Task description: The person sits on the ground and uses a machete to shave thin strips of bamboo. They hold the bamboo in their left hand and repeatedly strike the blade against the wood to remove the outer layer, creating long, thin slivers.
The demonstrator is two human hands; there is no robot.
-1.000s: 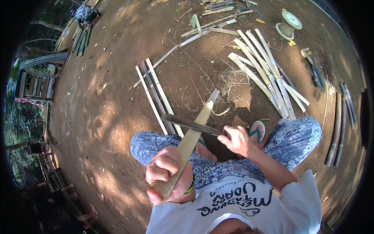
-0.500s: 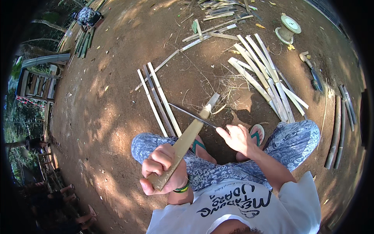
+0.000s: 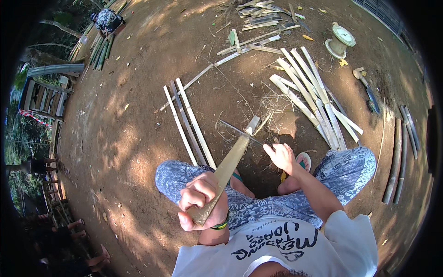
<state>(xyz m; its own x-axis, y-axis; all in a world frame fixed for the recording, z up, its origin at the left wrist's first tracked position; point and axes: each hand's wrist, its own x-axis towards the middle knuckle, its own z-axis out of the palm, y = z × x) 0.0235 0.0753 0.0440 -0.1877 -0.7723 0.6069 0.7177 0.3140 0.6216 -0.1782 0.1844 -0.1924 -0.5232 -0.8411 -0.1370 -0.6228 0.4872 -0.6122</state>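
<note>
Nearest to me, my left hand (image 3: 201, 199) is clenched round the near end of a bamboo slat (image 3: 229, 165); the slat's long axis runs from that fist up and away to the right, its far tip ending just past my knees, over the dirt. My right hand (image 3: 282, 156) sits further out and to the right, fingers closed on the handle of a knife (image 3: 240, 132); the thin dark blade reaches leftward from the hand and crosses the slat near its far tip — touching it, as far as I can judge, and set almost square across it. So the blade meets the slat at the end away from my left fist; the right hand is the nearer one to that contact point, the left holds the slat well back from it.

Beyond my feet, a few slats (image 3: 188, 124) lie side by side on the ground to the left; a larger fan of slats (image 3: 314, 94) lies to the right, with loose shavings between them. Further still — a scatter of offcuts (image 3: 258, 18) at the top, and a pale spool (image 3: 340, 40) standing on the dirt at upper right; I see no container holding anything.
</note>
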